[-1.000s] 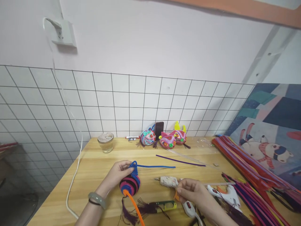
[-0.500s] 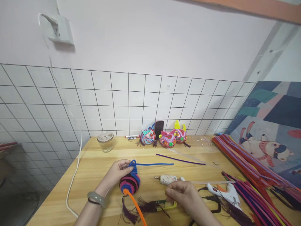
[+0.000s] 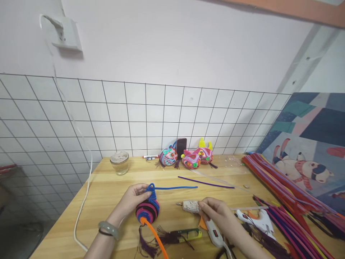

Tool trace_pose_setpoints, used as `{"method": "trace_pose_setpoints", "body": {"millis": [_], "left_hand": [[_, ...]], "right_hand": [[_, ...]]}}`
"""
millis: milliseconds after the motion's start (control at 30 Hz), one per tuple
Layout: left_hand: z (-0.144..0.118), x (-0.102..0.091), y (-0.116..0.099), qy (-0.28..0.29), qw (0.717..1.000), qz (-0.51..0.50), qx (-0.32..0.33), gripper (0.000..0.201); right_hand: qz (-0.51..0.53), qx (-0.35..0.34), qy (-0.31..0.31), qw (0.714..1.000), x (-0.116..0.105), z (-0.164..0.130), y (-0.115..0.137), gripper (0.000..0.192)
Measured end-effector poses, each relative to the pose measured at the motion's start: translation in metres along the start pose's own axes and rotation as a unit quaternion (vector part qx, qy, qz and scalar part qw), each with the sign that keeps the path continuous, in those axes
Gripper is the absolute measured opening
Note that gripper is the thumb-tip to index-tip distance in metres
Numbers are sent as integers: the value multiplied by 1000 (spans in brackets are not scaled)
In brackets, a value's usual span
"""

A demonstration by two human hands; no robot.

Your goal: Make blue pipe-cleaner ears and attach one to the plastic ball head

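My left hand (image 3: 132,199) holds a round striped ball of wound pipe cleaners (image 3: 147,209) in pink, black, blue and purple, resting on the wooden table (image 3: 107,201). A blue pipe cleaner (image 3: 175,187) runs right from its top and an orange one (image 3: 155,235) trails from its bottom. My right hand (image 3: 218,214) is closed around a white glue gun (image 3: 190,206), its nozzle pointing left toward the ball.
Green thread snips (image 3: 188,234) and a purple tassel (image 3: 147,244) lie near the front edge. A second glue gun (image 3: 256,220) and bundles of pipe cleaners (image 3: 280,190) fill the right side. A glass jar (image 3: 120,162), three finished figures (image 3: 192,159) and a phone (image 3: 181,147) stand by the wire grid. A white cord (image 3: 82,208) hangs at left.
My right hand let go of the glue gun and moved left over the snips, then came back and took hold of the gun. My left hand kept the ball still.
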State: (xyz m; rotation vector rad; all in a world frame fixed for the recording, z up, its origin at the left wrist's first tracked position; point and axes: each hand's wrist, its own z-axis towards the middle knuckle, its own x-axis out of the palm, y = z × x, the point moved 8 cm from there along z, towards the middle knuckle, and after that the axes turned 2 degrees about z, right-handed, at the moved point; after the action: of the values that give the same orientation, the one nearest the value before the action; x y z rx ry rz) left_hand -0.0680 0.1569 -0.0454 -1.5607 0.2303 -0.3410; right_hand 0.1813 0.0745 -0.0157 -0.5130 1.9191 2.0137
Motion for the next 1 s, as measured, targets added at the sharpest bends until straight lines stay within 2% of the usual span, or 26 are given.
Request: {"method": "trace_pose_setpoints", "body": {"millis": [67, 100, 167, 200, 267, 367, 467, 567, 667, 800, 867, 1000], "left_hand": [[0, 0, 0, 1, 1000, -2, 1, 24], [0, 0, 1, 2, 1000, -3, 1, 25], [1, -1, 3, 5, 1000, -5, 2, 25], [1, -1, 4, 8, 1000, -7, 3, 25], [2, -1, 6, 9, 1000, -11, 4, 25], [2, -1, 7, 6, 1000, -17, 8, 27], [1, 0, 6, 1, 1000, -22, 11, 28], [-1, 3, 4, 1, 1000, -22, 14, 28], [-2, 4, 2, 4, 1000, -19, 18, 26], [-1, 2, 2, 1, 1000, -19, 23, 21], [0, 1, 3, -2, 999, -21, 25, 19], [1, -2, 6, -10, 999, -26, 24, 18]], "right_hand": [[-48, -18, -36, 998, -15, 9, -10, 21], [-70, -41, -78, 994, -26, 12, -13, 22], [-108, -76, -119, 984, -41, 16, -20, 44], [-118, -75, -119, 983, -44, 16, -26, 47], [-138, -54, -104, 983, -45, 14, -35, 42], [-156, -23, -64, 985, -35, 3, -38, 31], [-152, -18, -20, 988, -21, -9, -32, 31], [-159, -9, -11, 987, -18, -16, -32, 33], [-199, 26, -15, 979, -27, -18, -46, 33], [-286, 74, -11, 955, -36, -22, -69, 39], [-304, 88, 0, 949, -32, -24, -78, 41], [-271, 121, 26, 955, -19, -26, -90, 41]]}}
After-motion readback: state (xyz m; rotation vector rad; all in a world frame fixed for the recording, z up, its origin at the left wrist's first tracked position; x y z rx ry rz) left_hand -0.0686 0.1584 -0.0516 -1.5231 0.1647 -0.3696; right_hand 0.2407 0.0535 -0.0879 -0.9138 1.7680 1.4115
